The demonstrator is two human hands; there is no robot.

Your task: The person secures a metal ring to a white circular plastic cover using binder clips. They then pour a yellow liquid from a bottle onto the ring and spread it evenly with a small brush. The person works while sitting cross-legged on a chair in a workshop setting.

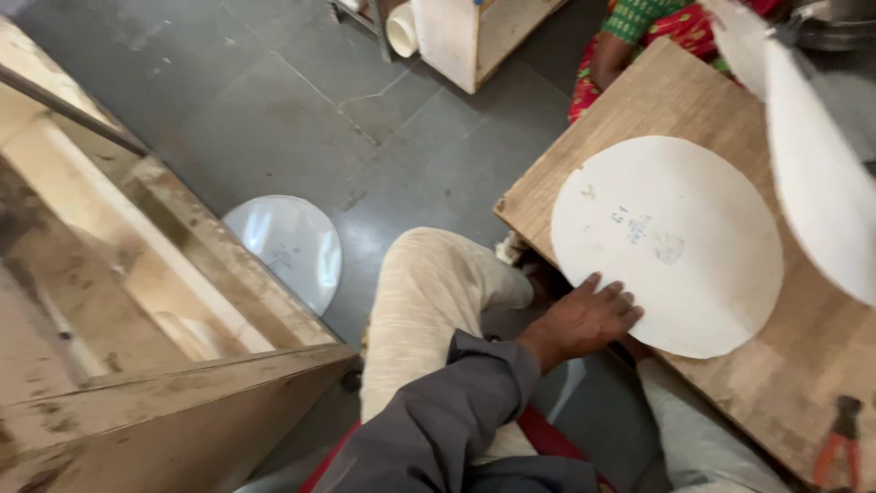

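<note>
In the head view, the person is sitting low beside a wooden board (785,383) that is serving as a work surface. The left hand (584,319) is resting palm down, its fingers (613,294) spread flat over the near edge of a white round disc (671,242); it is pressing on the disc rather than gripping it, with nothing closed inside the hand. The disc is lying flat on the board, close to its near corner, with faint grey marks near its middle. The grey sleeve (447,411) of that arm is crossing over a knee in beige trousers (429,301).

The right hand is not showing anywhere in this view, so its grip cannot be told. A second white sheet (817,210), blurred, is hanging in the air over the right part of the board. Orange-handled pliers (835,443) are lying on the board at the lower right corner. Another white disc (287,246) is leaning on the grey tiled floor (274,119) against a wooden frame (155,265) on the left. At the top, another person in a green and red garment (657,23) is sitting behind the board.
</note>
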